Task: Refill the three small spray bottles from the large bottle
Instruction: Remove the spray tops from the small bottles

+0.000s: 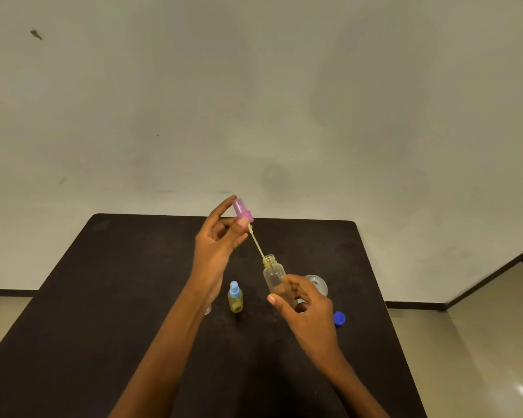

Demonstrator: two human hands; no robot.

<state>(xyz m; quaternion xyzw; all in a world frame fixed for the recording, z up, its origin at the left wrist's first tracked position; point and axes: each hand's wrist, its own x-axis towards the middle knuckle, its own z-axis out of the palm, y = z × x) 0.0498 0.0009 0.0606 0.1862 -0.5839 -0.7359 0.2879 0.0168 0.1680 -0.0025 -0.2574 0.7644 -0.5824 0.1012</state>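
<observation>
Spray bottle [273, 274] held over black table [118, 297]; pale wall [254, 101] behind.

I'm looking down at a dark matte table [103, 297] with rounded far corners. Near its middle a small spray bottle with a blue top [235, 297] stands upright, with yellowish liquid inside. A loose blue cap [339, 318] lies toward the right edge. Between the two and a little nearer the far edge sits a large clear bottle [320, 284], mostly hidden from me. Left of the blue-topped bottle a sliver of something clear [207, 311] shows; I cannot tell what it is.
</observation>
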